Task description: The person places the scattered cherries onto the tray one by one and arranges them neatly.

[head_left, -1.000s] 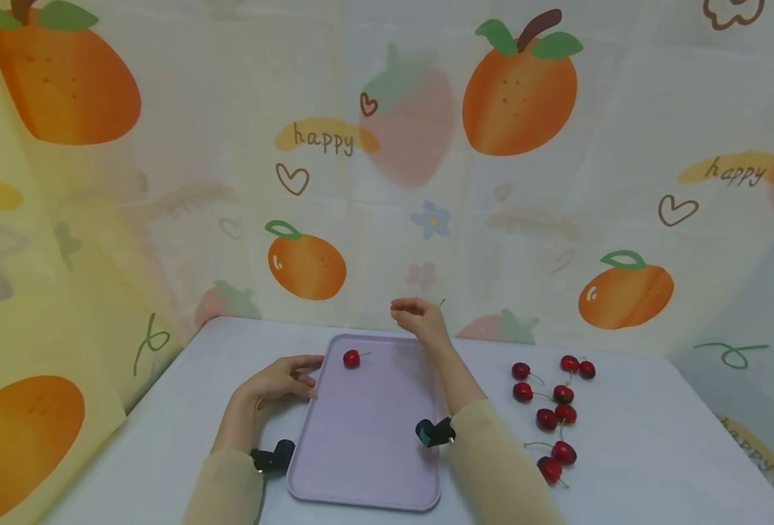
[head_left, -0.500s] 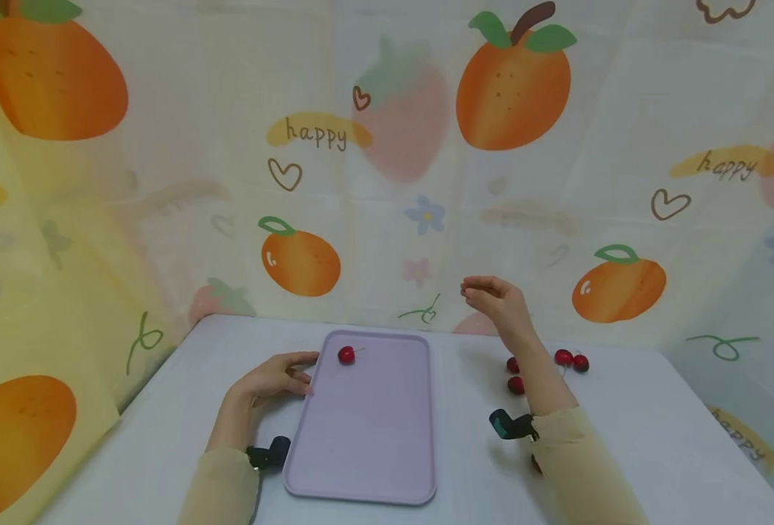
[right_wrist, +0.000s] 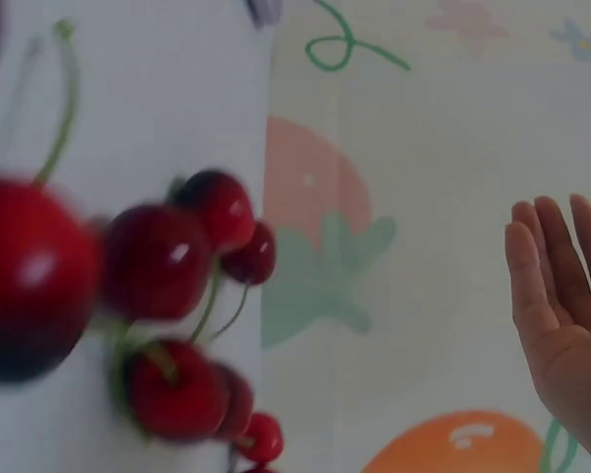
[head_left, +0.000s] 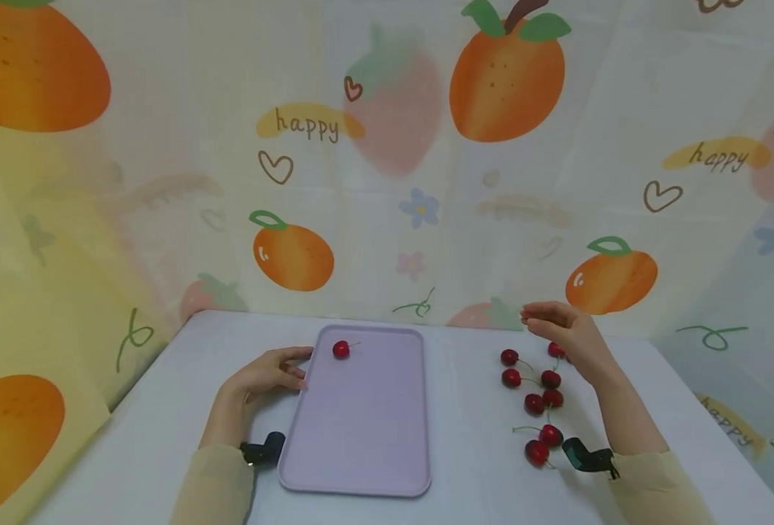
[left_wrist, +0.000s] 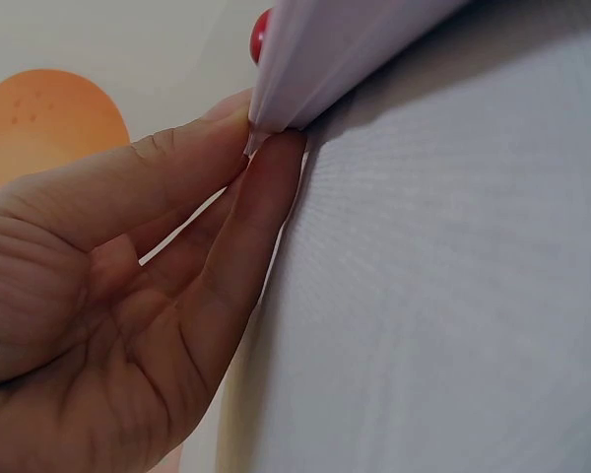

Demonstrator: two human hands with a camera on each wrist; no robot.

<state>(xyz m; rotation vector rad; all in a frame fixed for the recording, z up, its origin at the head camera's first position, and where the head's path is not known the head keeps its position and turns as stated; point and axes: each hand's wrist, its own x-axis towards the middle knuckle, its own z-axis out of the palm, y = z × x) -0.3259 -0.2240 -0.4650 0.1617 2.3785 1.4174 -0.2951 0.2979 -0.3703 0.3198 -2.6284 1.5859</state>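
A lilac tray [head_left: 361, 415] lies on the white table, with one red cherry [head_left: 341, 350] near its far left corner. My left hand [head_left: 270, 373] is at the tray's left side; in the left wrist view its thumb and fingers [left_wrist: 266, 182] pinch the tray's rim [left_wrist: 320, 59]. To the right, my right hand [head_left: 573, 339] is raised above the far end of a group of cherries [head_left: 534, 403], partly covering the farthest ones. Nothing is between its fairly straight fingers, and in the right wrist view the hand [right_wrist: 566, 315] is apart from the cherries [right_wrist: 158, 261].
Several stemmed cherries form a loose column on the table [head_left: 466, 437] right of the tray. Behind the table hangs a fruit-printed cloth [head_left: 387, 219]. Each wrist carries a small black camera, the right one [head_left: 587, 458] close to the nearest cherries.
My right hand has moved rightward from above the tray's far right corner to above the cherries, rising and then lowering. My left hand stays at the tray. The head view shifted slightly.
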